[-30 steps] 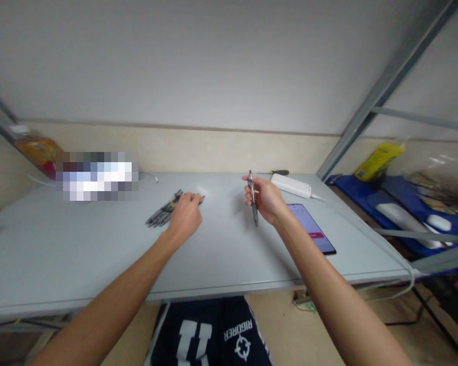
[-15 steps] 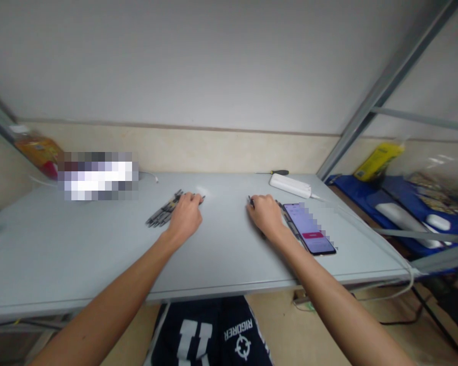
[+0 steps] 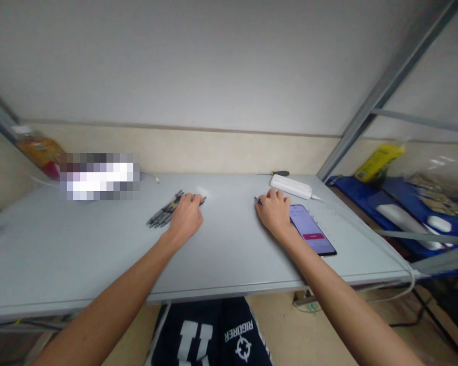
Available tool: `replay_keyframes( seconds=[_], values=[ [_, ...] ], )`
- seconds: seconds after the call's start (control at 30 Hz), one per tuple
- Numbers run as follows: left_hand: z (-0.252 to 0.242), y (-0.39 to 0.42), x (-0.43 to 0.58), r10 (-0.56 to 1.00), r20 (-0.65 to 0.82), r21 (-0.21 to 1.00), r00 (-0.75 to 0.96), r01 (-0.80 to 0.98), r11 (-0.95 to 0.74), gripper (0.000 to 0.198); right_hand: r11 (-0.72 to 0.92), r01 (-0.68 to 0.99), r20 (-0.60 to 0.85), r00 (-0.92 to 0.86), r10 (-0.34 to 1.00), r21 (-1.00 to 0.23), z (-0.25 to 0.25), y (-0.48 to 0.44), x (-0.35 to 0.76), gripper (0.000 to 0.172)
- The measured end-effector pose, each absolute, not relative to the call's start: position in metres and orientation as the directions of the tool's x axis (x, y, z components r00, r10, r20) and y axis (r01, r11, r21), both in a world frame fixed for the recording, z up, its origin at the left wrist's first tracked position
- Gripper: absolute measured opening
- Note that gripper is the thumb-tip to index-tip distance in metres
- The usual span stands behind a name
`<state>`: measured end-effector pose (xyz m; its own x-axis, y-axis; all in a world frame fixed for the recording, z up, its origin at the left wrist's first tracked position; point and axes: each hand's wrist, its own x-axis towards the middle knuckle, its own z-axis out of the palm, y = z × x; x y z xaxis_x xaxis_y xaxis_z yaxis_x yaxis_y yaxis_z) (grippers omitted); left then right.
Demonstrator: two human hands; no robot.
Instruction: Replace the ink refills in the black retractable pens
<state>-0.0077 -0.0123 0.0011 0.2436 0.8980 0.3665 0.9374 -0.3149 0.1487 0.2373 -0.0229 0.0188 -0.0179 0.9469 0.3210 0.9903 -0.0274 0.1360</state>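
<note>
My left hand (image 3: 186, 215) rests on the grey table (image 3: 99, 254) with its fingers curled over the near ends of several dark pens (image 3: 163, 210), which lie side by side. To the right, my right hand (image 3: 275, 210) lies knuckles-up on the table. Its fingers are closed over a dark pen (image 3: 257, 200), and only the pen's tip pokes out at the hand's left. That hand touches the left edge of a smartphone (image 3: 313, 232) with a lit screen.
A white power adapter (image 3: 291, 185) and a small screwdriver (image 3: 278, 173) lie behind my right hand. A blurred-out object (image 3: 99, 175) sits at the back left. A metal shelf post (image 3: 366, 107) and a cluttered blue surface (image 3: 397, 208) stand to the right.
My right hand brought the pen down from an upright hold to the table, then slid right and back beside the phone. My left hand stayed on the pens.
</note>
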Motion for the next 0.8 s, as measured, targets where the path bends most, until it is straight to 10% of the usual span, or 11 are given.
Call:
replay_keyframes(
  seconds=[0.8],
  values=[
    [0.0035,-0.0120,-0.0077,0.899,0.362,0.171,0.246,0.931,-0.323,0.029,0.023,0.999,0.339,-0.035,0.940,0.040,0.0152,-0.0153,0.2459,0.028]
  ],
)
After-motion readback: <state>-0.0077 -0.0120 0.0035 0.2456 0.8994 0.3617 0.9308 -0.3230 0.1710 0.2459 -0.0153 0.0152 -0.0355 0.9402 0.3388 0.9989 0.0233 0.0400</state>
